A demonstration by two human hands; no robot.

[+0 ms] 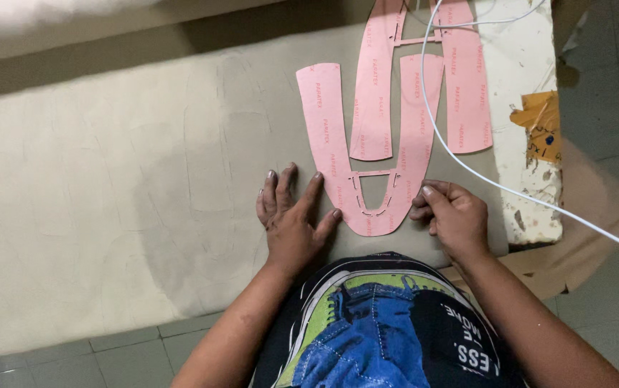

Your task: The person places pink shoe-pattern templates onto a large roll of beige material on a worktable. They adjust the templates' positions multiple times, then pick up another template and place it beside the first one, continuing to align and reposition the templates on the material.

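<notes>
A pink U-shaped pattern piece [367, 162] lies flat on the beige sheet [108, 215] that covers the surface, close to the near edge and toward the right end, where a white, chipped strip of the surface [521, 108] shows past the sheet. Its rounded closed end points toward the person; its two long arms run away from them, so the long axis goes from near to far. A second pink pattern piece [460, 79] lies farther off, one arm between the first piece's arms. The left hand [291, 215] rests flat on the sheet, fingers spread, thumb and forefinger touching the piece's left edge. The right hand [453, 215] has its fingers curled together at the piece's right edge. A white cable [467, 162] crosses above the right side. Left of the hands the sheet stretches wide.
</notes>
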